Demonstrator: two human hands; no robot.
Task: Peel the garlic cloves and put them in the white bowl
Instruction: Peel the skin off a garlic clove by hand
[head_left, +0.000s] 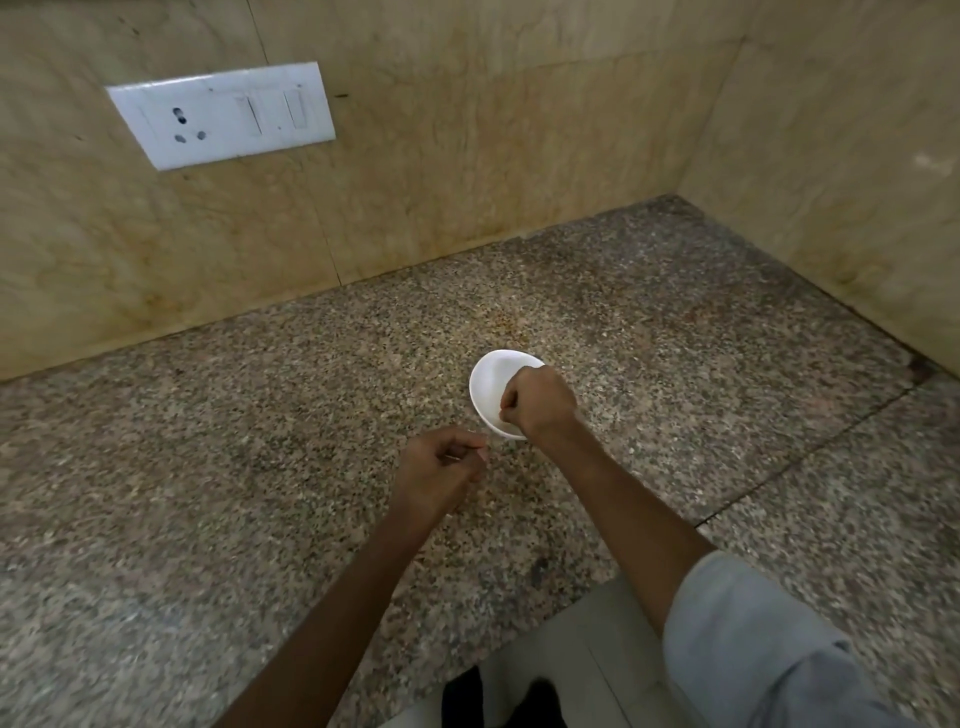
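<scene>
A small white bowl (493, 382) stands on the speckled granite counter (260, 441). My right hand (537, 400) hovers over the bowl's right half with its fingers curled downward; what it holds is hidden. My left hand (441, 470) sits just left of and nearer than the bowl, fingers curled, with a thin pale sliver that looks like garlic skin pinched at the fingertips. No garlic clove shows plainly, and my right hand hides part of the bowl's inside.
Beige stone walls meet in a corner behind and to the right. A white switch and socket plate (223, 114) is mounted on the back wall. The counter's front edge (519, 639) runs diagonally near my body.
</scene>
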